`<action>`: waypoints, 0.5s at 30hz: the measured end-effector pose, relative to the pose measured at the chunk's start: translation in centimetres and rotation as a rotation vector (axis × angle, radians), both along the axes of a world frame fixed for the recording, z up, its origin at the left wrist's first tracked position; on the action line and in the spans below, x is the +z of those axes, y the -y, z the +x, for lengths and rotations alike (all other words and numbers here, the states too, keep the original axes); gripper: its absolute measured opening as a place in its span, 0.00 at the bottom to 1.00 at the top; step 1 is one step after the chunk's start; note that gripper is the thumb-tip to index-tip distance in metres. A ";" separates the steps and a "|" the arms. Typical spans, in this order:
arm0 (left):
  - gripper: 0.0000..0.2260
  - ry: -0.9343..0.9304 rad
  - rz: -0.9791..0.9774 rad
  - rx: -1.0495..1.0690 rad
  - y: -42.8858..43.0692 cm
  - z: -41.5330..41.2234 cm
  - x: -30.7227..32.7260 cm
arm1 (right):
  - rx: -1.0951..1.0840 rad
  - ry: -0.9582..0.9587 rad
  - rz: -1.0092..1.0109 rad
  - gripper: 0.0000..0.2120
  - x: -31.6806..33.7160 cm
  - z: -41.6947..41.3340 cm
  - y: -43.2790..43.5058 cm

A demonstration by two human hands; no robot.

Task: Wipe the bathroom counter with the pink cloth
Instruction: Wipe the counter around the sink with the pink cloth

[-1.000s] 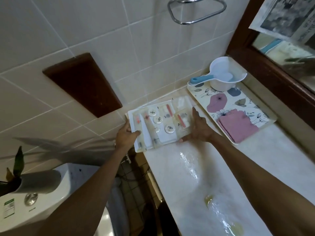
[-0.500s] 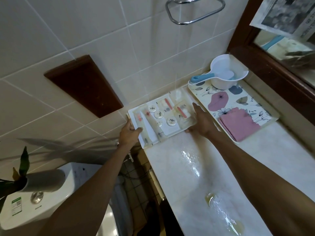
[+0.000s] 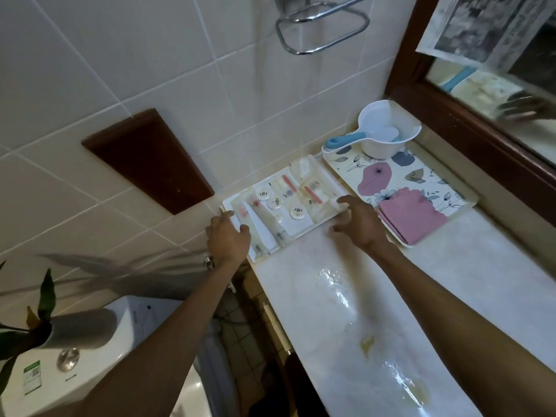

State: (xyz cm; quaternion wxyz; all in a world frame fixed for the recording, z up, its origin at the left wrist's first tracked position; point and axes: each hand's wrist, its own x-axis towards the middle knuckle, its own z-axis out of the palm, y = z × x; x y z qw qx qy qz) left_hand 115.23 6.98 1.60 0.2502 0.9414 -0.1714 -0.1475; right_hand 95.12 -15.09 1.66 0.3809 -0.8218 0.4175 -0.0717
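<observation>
The pink cloth (image 3: 410,216) lies folded on the near end of a floral tray (image 3: 422,168) at the back right of the pale marble counter (image 3: 469,284). A clear tray of toiletries (image 3: 288,206) rests on the counter against the tiled wall, left of the floral tray. My left hand (image 3: 227,239) hovers at that tray's left edge with fingers loosely spread, holding nothing. My right hand (image 3: 359,221) is at its right edge, fingers spread and relaxed, just off the tray. Wet streaks and a yellowish stain (image 3: 368,346) mark the counter nearer to me.
A white dipper with a blue handle (image 3: 383,135) stands on the far end of the floral tray. A wood-framed mirror (image 3: 469,127) runs along the right. A chrome towel ring (image 3: 323,28) hangs above. A toilet cistern (image 3: 90,350) with a potted plant (image 3: 33,323) is at lower left.
Both hands have let go of the toiletries tray and opened their fingers. The tray now rests on the counter against the wall.
</observation>
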 end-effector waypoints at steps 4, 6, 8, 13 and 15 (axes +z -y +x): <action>0.17 0.050 -0.153 -0.214 3.9 -4.8 2.0 | -0.064 -0.039 -0.042 0.25 1.7 -4.9 0.0; 0.15 0.017 -0.217 -0.333 6.6 -7.3 2.6 | -0.158 -0.039 -0.067 0.20 2.3 -7.4 0.8; 0.14 -0.002 -0.255 -0.453 9.3 -9.4 2.9 | -0.270 -0.026 -0.090 0.15 2.6 -9.7 1.7; 0.16 -0.066 -0.235 -0.744 16.4 -13.7 2.2 | -0.513 -0.014 -0.116 0.13 0.9 -14.7 4.1; 0.19 -0.094 -0.188 -0.833 19.2 -14.7 1.4 | -0.556 -0.044 -0.108 0.16 -0.3 -16.0 4.8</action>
